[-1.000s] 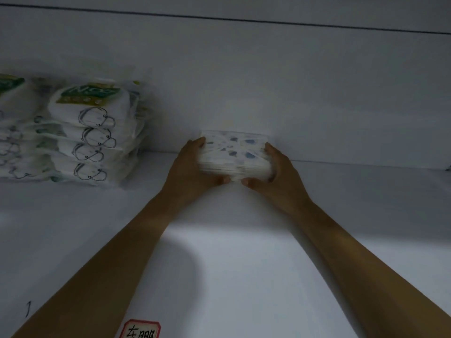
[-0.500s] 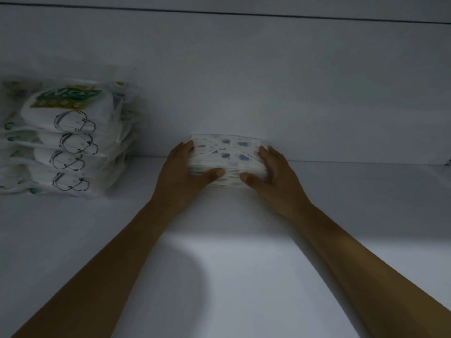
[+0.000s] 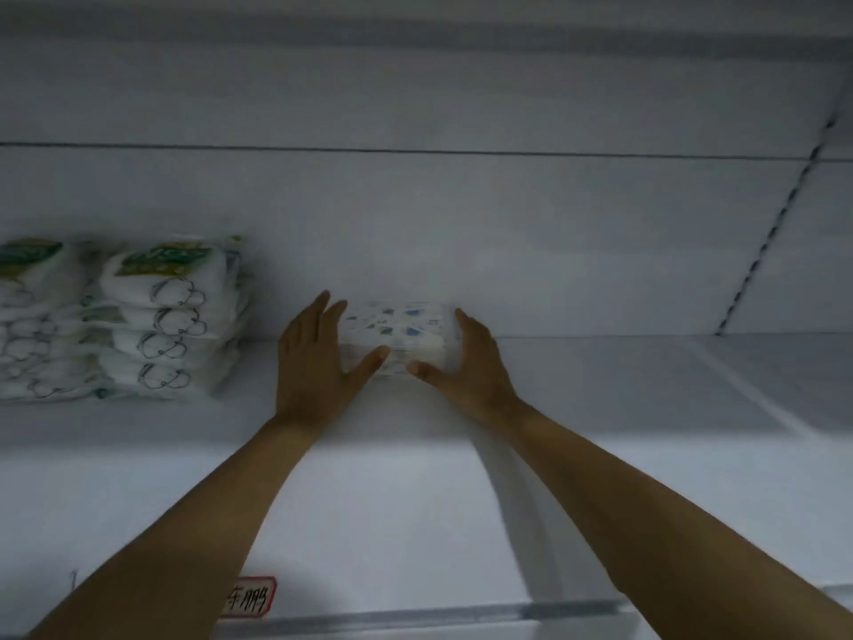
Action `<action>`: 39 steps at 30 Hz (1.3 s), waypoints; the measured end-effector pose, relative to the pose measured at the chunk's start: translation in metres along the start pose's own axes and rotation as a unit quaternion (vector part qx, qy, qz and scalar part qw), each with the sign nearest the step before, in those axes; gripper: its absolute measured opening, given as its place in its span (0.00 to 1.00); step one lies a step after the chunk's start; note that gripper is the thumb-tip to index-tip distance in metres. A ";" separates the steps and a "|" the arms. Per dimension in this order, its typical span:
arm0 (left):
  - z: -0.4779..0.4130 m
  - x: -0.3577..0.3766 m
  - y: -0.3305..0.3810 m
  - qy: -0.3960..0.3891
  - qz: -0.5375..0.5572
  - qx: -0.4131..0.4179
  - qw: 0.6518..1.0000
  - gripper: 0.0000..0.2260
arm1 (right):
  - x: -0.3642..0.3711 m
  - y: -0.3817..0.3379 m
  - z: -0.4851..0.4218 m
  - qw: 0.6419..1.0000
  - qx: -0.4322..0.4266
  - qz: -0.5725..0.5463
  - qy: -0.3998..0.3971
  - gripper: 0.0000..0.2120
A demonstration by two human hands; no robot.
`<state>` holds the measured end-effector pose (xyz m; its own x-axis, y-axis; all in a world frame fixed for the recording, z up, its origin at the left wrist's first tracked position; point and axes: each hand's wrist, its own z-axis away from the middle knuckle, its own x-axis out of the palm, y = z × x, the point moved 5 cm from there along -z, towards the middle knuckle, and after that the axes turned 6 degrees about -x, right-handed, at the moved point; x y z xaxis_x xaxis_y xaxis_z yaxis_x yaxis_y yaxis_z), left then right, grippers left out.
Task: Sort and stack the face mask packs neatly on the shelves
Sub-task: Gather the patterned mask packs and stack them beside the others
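Note:
A small stack of face mask packs (image 3: pixel 399 332) with a blue pattern lies on the white shelf (image 3: pixel 415 491), against the back wall. My left hand (image 3: pixel 314 362) is at its left end with fingers straight and spread, the thumb touching the front. My right hand (image 3: pixel 466 362) is at its right end with fingers loosely extended along the side, the thumb tip on the front edge. The image is blurred.
Two taller stacks of white packs with green labels stand to the left, one (image 3: pixel 171 316) near my left hand and another (image 3: pixel 27 316) at the frame edge. A red-bordered label (image 3: pixel 249 598) sits on the shelf's front rail. A slotted upright (image 3: pixel 775 233) rises at right.
My fingers have loosened and straightened from around the patterned packs, which now rest on the shelf. The camera has tilted, showing more of the wall above and the shelf front.

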<state>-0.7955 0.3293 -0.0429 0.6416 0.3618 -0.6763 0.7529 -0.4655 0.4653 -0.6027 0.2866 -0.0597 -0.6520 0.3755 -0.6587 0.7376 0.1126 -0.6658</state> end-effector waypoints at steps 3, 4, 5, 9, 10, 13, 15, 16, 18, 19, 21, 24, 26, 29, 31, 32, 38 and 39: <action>0.002 -0.003 0.025 -0.042 -0.053 0.056 0.996 0.37 | -0.032 0.000 0.013 0.994 -0.048 0.093 -0.017 0.44; 0.004 -0.002 0.036 -0.057 -0.063 0.069 0.994 0.38 | -0.044 0.002 0.020 0.989 -0.063 0.131 -0.029 0.41; 0.008 -0.001 0.050 -0.069 -0.071 0.076 0.992 0.40 | -0.057 0.005 0.028 0.981 -0.074 0.174 -0.045 0.40; 0.034 0.021 0.119 -0.144 -0.092 0.089 0.981 0.45 | -0.120 0.035 0.072 0.941 -0.080 0.317 -0.093 0.37; 0.041 0.028 0.142 -0.161 -0.095 0.099 0.977 0.45 | -0.140 0.045 0.085 0.933 -0.081 0.341 -0.084 0.36; 0.067 0.047 0.225 -0.187 -0.092 0.151 0.966 0.42 | -0.209 0.074 0.130 0.913 -0.065 0.397 -0.060 0.35; 0.088 0.061 0.284 -0.197 -0.087 0.194 0.957 0.37 | -0.262 0.097 0.166 0.907 -0.041 0.416 -0.044 0.35; 0.102 0.069 0.314 -0.203 -0.079 0.217 0.951 0.36 | -0.289 0.109 0.186 0.904 -0.029 0.425 -0.032 0.34; 0.130 0.086 0.375 -0.214 -0.072 0.263 0.938 0.36 | -0.341 0.135 0.231 0.894 -0.002 0.447 -0.010 0.34; 0.145 0.095 0.405 -0.219 -0.074 0.286 0.930 0.37 | -0.365 0.148 0.255 0.888 0.018 0.460 -0.006 0.34; 0.176 0.115 0.463 -0.221 -0.079 0.330 0.914 0.37 | -0.408 0.175 0.304 0.874 0.067 0.481 -0.006 0.35; 0.221 0.138 0.548 -0.212 -0.060 0.400 0.890 0.35 | -0.464 0.201 0.370 0.862 0.118 0.493 0.008 0.38; 0.246 0.147 0.601 -0.207 -0.043 0.439 0.873 0.34 | -0.496 0.211 0.405 0.850 0.136 0.509 0.009 0.38; 0.274 0.155 0.671 -0.188 -0.022 0.487 0.853 0.33 | -0.541 0.226 0.444 0.832 0.166 0.530 0.013 0.38; 0.286 0.162 0.703 -0.179 -0.023 0.502 0.846 0.34 | -0.565 0.237 0.463 0.825 0.180 0.535 0.022 0.38; 0.291 0.167 0.715 -0.180 -0.025 0.507 0.843 0.34 | -0.576 0.244 0.470 0.823 0.187 0.535 0.027 0.37; 0.304 0.216 0.763 -0.227 0.004 0.530 0.817 0.36 | -0.618 0.301 0.491 0.842 0.237 0.481 0.061 0.38; 0.301 0.227 0.770 -0.229 0.004 0.528 0.818 0.36 | -0.625 0.312 0.490 0.844 0.241 0.475 0.065 0.39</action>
<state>-0.1137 -0.1905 -0.0105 0.3419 0.1268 -0.9311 0.0464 -0.9919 -0.1181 -0.0511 -0.3634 -0.0274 0.2411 0.1870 -0.9523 0.7386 -0.6719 0.0550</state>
